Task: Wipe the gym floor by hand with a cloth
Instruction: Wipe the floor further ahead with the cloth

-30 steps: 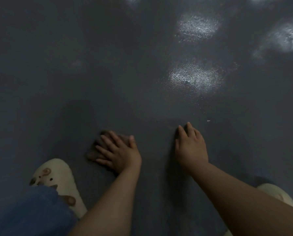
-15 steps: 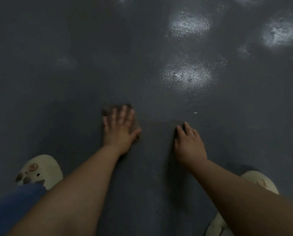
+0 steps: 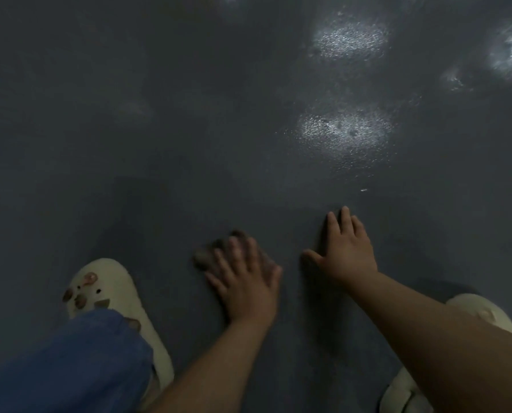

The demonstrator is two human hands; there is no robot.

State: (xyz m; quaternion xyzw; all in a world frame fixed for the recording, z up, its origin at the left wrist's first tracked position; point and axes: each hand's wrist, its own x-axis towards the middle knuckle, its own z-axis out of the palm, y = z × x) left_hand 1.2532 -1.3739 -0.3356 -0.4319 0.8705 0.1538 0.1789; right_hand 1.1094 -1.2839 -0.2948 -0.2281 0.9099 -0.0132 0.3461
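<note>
Your left hand (image 3: 246,289) is flat on the cloth (image 3: 216,251), fingers stretched out straight and spread over it, pressing it onto the dark grey gym floor (image 3: 159,144). The hand is motion-blurred, and so is the cloth, so you cannot make out much of the fabric: just a dark brownish wad poking out past your fingertips, up and to the left of them. It lies low in the middle of the view, between your two feet, near your right hand (image 3: 348,248) but not touching it. That right hand is planted palm down on the bare floor, fingers straight and close together, thumb splayed out toward the cloth, holding nothing. Both bare forearms reach in from the bottom edge. Your left foot sits down at the lower left in a cream slipper (image 3: 111,296) with small charms on its toe, and a blue trouser leg (image 3: 70,365) drapes over the back of it. Lower right, a second cream slipper (image 3: 487,314) peeks out from behind your right forearm, mostly hidden. Farther ahead the floor catches the light in pale, grainy patches, the nearest bright patch (image 3: 344,131) up and to the right of your hands, and a tiny white speck (image 3: 363,190) lies just ahead of your right fingertips.
</note>
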